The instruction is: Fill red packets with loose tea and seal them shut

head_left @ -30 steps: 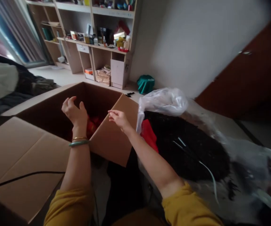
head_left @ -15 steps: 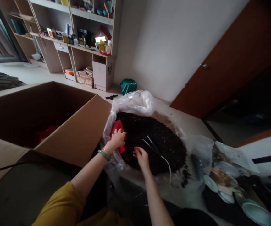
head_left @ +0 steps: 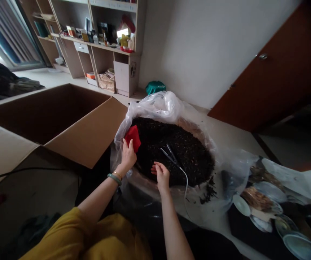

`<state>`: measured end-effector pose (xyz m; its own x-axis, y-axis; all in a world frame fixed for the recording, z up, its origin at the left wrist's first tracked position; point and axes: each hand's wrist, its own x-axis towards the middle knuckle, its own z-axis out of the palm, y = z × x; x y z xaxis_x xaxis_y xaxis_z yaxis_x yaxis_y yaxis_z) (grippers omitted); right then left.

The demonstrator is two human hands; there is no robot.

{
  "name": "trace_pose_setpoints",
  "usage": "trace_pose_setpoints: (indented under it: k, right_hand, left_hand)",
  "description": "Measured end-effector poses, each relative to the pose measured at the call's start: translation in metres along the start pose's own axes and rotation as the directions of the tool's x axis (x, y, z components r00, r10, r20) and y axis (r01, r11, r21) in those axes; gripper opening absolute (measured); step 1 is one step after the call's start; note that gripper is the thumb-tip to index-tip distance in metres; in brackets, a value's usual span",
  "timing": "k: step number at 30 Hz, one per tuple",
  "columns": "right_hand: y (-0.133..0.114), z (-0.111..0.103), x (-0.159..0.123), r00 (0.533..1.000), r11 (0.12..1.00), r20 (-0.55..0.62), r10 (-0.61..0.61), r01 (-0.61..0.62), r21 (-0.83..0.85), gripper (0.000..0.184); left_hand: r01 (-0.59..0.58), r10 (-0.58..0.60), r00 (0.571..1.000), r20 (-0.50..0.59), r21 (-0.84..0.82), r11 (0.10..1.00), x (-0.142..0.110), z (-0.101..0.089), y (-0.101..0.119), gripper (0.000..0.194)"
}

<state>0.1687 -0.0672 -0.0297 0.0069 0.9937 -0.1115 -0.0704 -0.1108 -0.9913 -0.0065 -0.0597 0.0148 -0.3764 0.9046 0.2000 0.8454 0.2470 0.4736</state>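
Note:
My left hand [head_left: 127, 157] grips the lower left edge of a small red packet [head_left: 134, 137] between thumb and fingers, at the left side of a big clear plastic bag [head_left: 154, 104]. Dark, loose, shredded material [head_left: 196, 155] fills the opened bag. My right hand [head_left: 162, 176] hovers over the near edge of this material, fingers loosely bent and apart, with nothing visible in it. Just beyond it, a dark two-armed tool like a hair straightener [head_left: 170, 156] lies on the material, its arms spread and its white cord running toward me.
A large open cardboard box [head_left: 90, 133] stands on the left. Bowls and dishes [head_left: 263, 206] sit at the right on a dark surface. Behind are a shelf unit [head_left: 121, 74], a green covered thing [head_left: 155, 87] and a brown door [head_left: 274, 68]. Some dark shreds [head_left: 209, 191] lie outside the bag.
My left hand has shifted from lying over the red packet to holding its lower edge, and the packet is tilted differently. The right hand stays near the same spot. The view has shifted.

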Motion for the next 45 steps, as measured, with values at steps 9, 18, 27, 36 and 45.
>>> trace_pose_setpoints:
  k: [9, 18, 27, 36, 45]
  right_hand:
    - [-0.002, 0.000, 0.002, 0.993, 0.998, -0.113, -0.017, 0.024, 0.062, 0.035]
    - [-0.002, 0.001, 0.004, 0.998, 0.999, -0.051, 0.037, -0.035, 0.040, 0.035]
    - [-0.008, 0.012, 0.005, 0.999, 0.997, -0.014, -0.042, 0.043, 0.064, 0.057]
    - [-0.001, 0.010, 0.002, 0.967, 0.976, -0.135, -0.214, 0.217, 0.007, 0.064]
    - [0.002, 0.014, 0.013, 0.809, 0.854, -0.300, -0.505, 0.417, -0.311, 0.044]
  left_hand:
    - [-0.150, 0.105, 0.957, 0.270, 0.154, 0.977, -0.004, -0.026, -0.008, 0.078]
    - [-0.137, 0.113, 0.959, 0.260, 0.074, 0.988, -0.014, -0.013, -0.008, 0.031]
    - [-0.276, 0.258, 0.961, -0.099, -0.312, 0.909, -0.031, -0.046, 0.010, 0.028]
    - [0.039, 0.188, 0.945, 0.268, -0.663, 0.747, -0.030, 0.003, -0.004, 0.026]
    - [0.153, 0.311, 0.856, 0.413, -0.777, 0.610, -0.006, 0.012, -0.004, 0.035]
